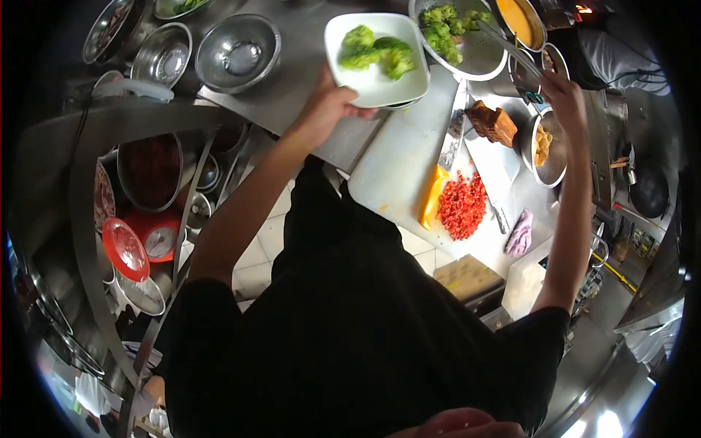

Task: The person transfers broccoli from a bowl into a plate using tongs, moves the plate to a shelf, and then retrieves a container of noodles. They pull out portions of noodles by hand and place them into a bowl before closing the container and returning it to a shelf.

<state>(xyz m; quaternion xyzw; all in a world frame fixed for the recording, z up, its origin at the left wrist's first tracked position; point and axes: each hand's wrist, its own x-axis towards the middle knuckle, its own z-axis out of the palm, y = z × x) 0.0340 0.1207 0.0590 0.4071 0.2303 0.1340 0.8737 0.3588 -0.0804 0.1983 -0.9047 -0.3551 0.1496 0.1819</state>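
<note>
My left hand (321, 113) grips the near left rim of a white square bowl (380, 93), thumb over the edge. Several broccoli florets (395, 58) lie inside it. On the right, my right hand (566, 102) is closed around metal tongs (515, 52), whose tips reach into a white colander (475, 71). More broccoli (442, 40) sits in that colander, at the tong tips. Beneath the bowl is a white cutting board (391, 153), bearing chopped red pepper (463, 207) and a yellow strip (434, 196).
A cleaver (454, 128) and a knife (488, 168) lie on the board's right side, near a brown block of food (493, 123). Metal bowls (238, 52) stand at the back left. Farther right are a bowl of orange liquid (520, 22) and a purple cloth-like item (520, 233).
</note>
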